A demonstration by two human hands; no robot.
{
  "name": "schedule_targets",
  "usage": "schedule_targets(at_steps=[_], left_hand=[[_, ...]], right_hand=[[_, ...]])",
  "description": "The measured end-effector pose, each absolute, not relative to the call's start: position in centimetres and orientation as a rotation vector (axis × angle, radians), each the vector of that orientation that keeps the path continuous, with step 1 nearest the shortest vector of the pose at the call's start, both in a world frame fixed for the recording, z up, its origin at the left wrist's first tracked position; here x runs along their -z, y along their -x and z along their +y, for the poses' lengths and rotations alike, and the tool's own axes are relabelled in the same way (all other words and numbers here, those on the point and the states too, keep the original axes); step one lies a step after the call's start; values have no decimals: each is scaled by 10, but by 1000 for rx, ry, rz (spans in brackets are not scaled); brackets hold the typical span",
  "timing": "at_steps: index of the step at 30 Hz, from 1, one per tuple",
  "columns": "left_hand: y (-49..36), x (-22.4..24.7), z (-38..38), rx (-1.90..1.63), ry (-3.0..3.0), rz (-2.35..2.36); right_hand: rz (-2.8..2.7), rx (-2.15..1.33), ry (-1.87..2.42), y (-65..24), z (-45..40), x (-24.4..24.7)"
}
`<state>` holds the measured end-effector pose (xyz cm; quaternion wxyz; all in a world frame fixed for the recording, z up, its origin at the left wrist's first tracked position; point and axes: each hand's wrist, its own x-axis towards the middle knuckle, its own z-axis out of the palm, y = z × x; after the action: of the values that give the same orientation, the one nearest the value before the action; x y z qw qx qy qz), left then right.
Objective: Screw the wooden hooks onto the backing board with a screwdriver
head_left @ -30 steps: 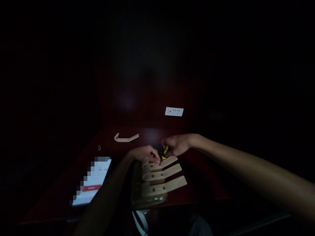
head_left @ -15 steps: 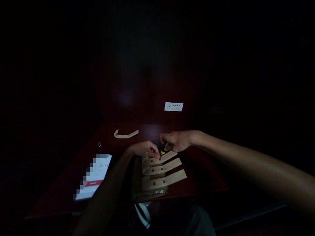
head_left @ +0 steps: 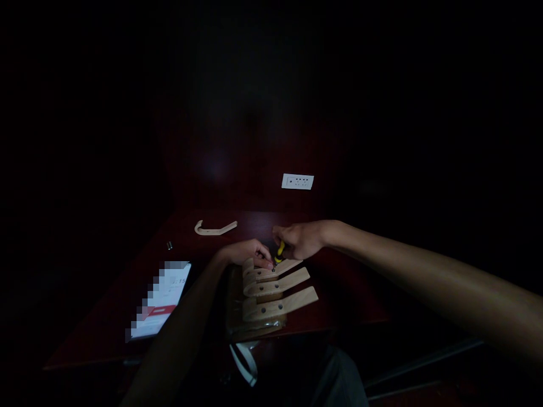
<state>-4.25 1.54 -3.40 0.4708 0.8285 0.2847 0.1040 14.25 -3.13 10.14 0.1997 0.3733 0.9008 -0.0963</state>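
Observation:
My right hand (head_left: 302,240) is closed round the yellow and black handle of a screwdriver (head_left: 280,251). The tool points down at a screw (head_left: 274,270) in the farthest of three wooden hooks (head_left: 265,275). My left hand (head_left: 253,252) rests against that same hook, its fingers bent together near the screw; whether they pinch anything I cannot make out. Closer to me lie the middle hook (head_left: 292,280) and the nearest hook (head_left: 297,302), each with two dark screw heads. All three sit across a block wrapped in clear plastic (head_left: 235,325).
A loose wooden hook (head_left: 212,231) lies at the back of the dark red table (head_left: 106,316). Two small metal pieces (head_left: 169,245) and a lit phone (head_left: 163,302) are on the left. A white strap (head_left: 245,364) hangs at the front edge. A socket plate (head_left: 297,181) is on the wall.
The screwdriver handle has turned in my right hand, showing more yellow. My left hand stays at the farthest hook. The whole view has shifted slightly.

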Motion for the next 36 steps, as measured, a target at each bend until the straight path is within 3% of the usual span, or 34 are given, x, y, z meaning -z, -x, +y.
schedule_targets(at_steps=[10,18,26,33,36], left_hand=[[42,37,14,-248,-1989,722],[42,35,15,-252,-2002,728],[42,33,14,-228,-1989,746],[41,34,16,-244,-1992,739],[42,31,14,-238,-1992,723]], right_hand=[[2549,108,-1071,-143,-21,-92],[2596,290,-1038,-145,-28,-97],[2647,-112,-1056,-145,-19,-84],[2567,255,-1130,-141,-31,-99],[2689,196,-1032,-146,-30,-93]])
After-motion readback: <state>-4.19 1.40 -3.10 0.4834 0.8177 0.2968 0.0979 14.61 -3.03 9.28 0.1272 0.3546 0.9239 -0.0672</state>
